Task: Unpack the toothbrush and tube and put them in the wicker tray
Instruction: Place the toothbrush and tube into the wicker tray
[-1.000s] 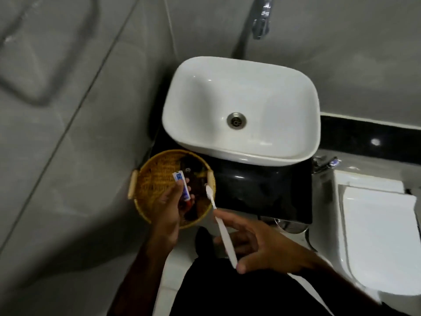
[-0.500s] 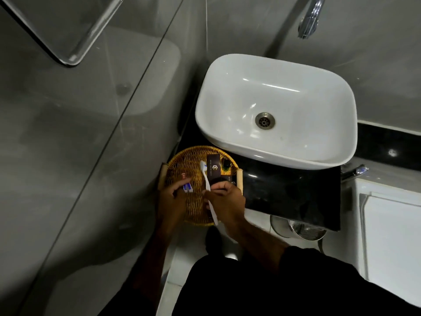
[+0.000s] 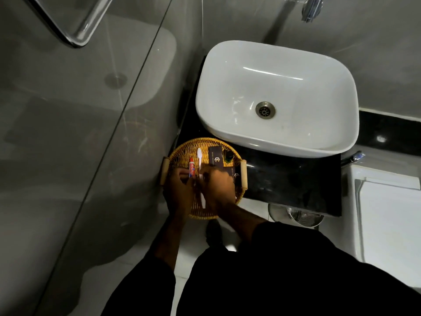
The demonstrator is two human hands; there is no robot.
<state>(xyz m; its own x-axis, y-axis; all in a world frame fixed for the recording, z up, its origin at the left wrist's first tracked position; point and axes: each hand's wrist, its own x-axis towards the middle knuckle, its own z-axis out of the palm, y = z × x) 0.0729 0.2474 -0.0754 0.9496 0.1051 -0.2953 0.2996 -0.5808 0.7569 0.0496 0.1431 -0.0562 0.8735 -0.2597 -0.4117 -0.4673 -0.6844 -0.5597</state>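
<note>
A round wicker tray with two wooden handles sits on the black counter left of the sink. A white toothbrush lies in it, head pointing away from me, with my right hand closed over its middle. Beside it on the left lies a small red and white tube; my left hand pinches its near end. Both hands rest over the tray's near half and hide part of the weave.
Dark boxes and a small dark bottle lie in the tray's right half. A white basin stands behind it on the black counter. A glass shower panel runs at left, a white toilet at right.
The tube turned from crosswise to lengthwise and now lies next to the toothbrush. Both hands stayed over the tray. A second ago the toothbrush was still held outside the tray.
</note>
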